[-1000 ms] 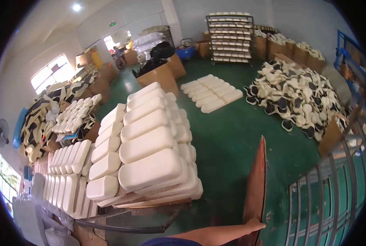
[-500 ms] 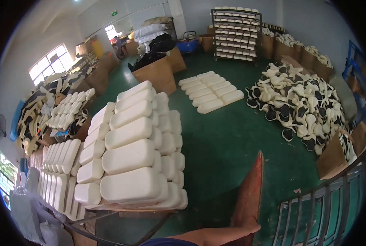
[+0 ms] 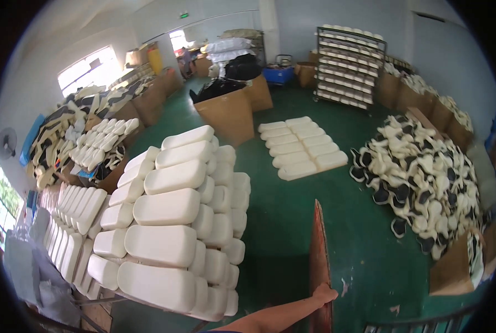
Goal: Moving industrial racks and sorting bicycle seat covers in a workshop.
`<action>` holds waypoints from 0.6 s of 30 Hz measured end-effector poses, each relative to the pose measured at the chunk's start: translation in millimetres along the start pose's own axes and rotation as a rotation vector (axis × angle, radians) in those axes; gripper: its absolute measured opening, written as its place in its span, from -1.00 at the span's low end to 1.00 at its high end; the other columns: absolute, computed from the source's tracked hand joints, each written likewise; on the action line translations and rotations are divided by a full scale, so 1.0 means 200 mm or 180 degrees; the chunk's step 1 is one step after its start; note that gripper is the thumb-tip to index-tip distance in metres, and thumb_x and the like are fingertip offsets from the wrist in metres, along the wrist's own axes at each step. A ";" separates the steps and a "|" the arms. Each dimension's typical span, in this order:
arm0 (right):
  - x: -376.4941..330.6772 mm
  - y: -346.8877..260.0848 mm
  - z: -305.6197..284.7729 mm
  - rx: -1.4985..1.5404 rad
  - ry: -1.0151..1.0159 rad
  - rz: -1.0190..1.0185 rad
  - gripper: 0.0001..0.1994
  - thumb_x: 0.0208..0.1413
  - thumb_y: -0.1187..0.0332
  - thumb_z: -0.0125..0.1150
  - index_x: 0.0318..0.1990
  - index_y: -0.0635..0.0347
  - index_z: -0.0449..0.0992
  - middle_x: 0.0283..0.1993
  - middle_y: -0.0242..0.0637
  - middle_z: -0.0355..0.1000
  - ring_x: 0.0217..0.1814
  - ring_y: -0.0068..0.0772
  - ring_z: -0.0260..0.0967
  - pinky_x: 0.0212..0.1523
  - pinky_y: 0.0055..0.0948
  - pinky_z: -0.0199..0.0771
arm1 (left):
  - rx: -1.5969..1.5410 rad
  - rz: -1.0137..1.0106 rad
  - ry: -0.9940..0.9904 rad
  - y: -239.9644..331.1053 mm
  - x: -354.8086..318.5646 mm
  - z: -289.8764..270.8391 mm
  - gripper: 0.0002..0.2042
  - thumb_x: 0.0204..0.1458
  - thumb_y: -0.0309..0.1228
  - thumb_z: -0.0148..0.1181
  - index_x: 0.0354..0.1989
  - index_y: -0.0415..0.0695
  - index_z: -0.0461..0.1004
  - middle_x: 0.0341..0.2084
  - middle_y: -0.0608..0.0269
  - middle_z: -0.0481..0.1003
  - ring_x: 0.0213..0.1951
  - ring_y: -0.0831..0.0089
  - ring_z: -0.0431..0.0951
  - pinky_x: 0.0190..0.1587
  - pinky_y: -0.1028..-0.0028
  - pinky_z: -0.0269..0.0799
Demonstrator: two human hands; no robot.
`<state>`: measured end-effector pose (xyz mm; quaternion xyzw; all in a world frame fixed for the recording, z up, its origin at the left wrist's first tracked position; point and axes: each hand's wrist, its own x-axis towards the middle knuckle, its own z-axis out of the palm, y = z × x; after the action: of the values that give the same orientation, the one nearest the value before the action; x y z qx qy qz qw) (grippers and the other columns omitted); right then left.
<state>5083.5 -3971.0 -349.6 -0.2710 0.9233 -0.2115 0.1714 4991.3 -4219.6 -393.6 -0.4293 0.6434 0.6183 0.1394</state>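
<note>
Since the earlier frame, the view is shifted so the board [image 3: 319, 261] is seen nearer the centre. Stacked foam pads [image 3: 170, 222] are seen at left. The board, upright on the green floor [image 3: 281, 222], is grasped near its lower end by the right hand [image 3: 324, 292].

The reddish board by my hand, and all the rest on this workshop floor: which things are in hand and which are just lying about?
In hand:
- right hand, resting on the board's edge
- reddish-brown board, upright on edge

Lying about:
- stacked cream foam cushions
- cushions laid out on the green floor
- heap of black-and-cream pieces
- cardboard boxes
- shelf rack
</note>
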 end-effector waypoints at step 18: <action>2.84 -1.10 -0.09 -0.0378 -0.0439 -0.1612 -0.64 0.02 0.15 -0.06 -0.57 0.30 0.39 -0.51 0.12 0.34 -0.44 0.18 0.30 -0.44 -0.04 0.28 | -0.1537 0.1513 0.0479 0.93 1.08 -1.78 -0.55 -0.02 -0.29 0.09 0.03 -0.23 0.24 -0.34 0.28 0.43 -0.33 0.55 0.40 -0.28 0.56 0.33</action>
<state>4718.8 -4458.0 -342.3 -0.5167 0.8230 -0.1742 0.1594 4854.2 -4652.6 -352.0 -0.3324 0.5690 0.7346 -0.1619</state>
